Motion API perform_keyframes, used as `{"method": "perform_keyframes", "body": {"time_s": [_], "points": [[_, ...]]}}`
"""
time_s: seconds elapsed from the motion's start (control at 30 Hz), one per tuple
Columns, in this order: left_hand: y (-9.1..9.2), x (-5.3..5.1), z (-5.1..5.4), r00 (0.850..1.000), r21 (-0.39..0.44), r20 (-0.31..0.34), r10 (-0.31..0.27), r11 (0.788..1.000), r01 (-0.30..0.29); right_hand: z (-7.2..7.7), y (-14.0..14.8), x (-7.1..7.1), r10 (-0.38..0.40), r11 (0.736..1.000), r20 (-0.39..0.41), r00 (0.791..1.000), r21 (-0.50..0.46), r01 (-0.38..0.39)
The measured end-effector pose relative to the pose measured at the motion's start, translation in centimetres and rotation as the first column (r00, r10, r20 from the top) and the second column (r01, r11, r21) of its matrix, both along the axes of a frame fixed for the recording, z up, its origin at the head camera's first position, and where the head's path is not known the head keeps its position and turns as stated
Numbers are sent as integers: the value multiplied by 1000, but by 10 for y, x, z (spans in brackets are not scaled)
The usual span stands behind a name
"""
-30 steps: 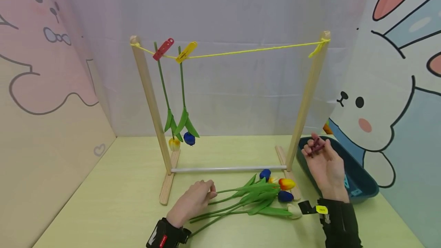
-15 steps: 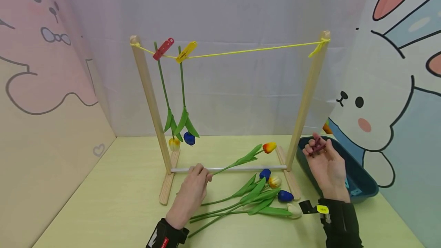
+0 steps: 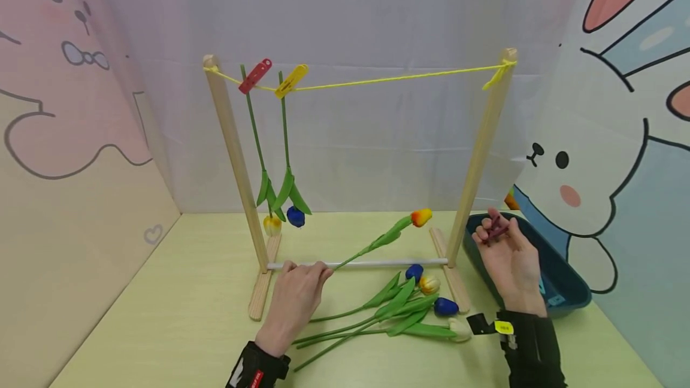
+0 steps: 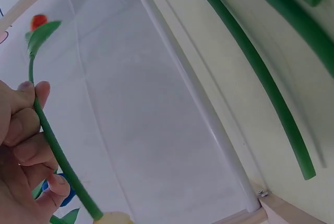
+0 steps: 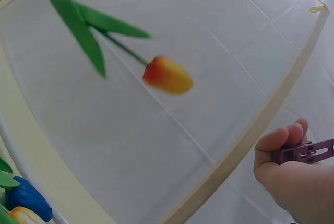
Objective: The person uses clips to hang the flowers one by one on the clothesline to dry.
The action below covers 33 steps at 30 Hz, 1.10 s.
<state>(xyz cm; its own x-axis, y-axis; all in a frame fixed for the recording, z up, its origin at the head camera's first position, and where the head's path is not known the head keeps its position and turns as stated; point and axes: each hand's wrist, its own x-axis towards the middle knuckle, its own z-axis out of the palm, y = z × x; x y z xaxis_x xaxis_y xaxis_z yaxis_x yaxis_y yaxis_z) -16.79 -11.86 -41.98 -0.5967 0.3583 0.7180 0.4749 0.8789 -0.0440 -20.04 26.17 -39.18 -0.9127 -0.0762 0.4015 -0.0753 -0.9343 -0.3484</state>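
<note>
In the head view my left hand (image 3: 298, 301) pinches the stem of an orange-yellow tulip (image 3: 421, 217), raised above the table with its bloom to the right. The left wrist view shows that green stem (image 4: 61, 156) between thumb and fingers (image 4: 21, 125). My right hand (image 3: 509, 262) holds a dark purple clothespin (image 3: 496, 230) over the bin; in the right wrist view the clothespin (image 5: 303, 152) lies in curled fingers. A red clip (image 3: 256, 76) and a yellow clip (image 3: 291, 81) hold a yellow tulip (image 3: 272, 225) and a blue tulip (image 3: 296, 217) upside down on the yellow cord (image 3: 388, 79).
Several tulips (image 3: 399, 310) lie on the table (image 3: 162, 316) in front of the frame's white rod (image 3: 366, 263). Wooden posts (image 3: 232, 160) stand at left and right (image 3: 481, 160). A dark teal bin (image 3: 579, 292) sits at the right, partly under my right hand.
My left hand has lifted the orange-yellow tulip off the pile and moved it up and away from me, its bloom now higher. The right hand has barely moved.
</note>
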Motion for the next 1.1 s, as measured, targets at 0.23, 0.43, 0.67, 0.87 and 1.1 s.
{"method": "perform_keyframes", "body": {"time_s": [0.23, 0.43, 0.67, 0.87, 1.1], "points": [[-1, 2, 8, 999, 87, -41, 4, 996, 0, 1, 0, 1, -3, 1000, 15, 1000, -2, 3], [0, 3, 11, 993, 302, -37, -112, 946, 118, 2, 1, 1, -6, 1000, 32, 999, -8, 7], [0, 1, 13, 965, 532, -63, -256, 809, 249, 1, 0, 2, 6, 1000, 33, 999, -15, -5], [0, 1, 15, 942, 677, -103, -319, 672, 301, 1, 0, 0, 6, 1000, 20, 1000, -8, -6], [-2, 2, 21, 919, 865, -126, -375, 411, 287, 0, 1, 0, 29, 1000, 14, 999, -7, -29]]}}
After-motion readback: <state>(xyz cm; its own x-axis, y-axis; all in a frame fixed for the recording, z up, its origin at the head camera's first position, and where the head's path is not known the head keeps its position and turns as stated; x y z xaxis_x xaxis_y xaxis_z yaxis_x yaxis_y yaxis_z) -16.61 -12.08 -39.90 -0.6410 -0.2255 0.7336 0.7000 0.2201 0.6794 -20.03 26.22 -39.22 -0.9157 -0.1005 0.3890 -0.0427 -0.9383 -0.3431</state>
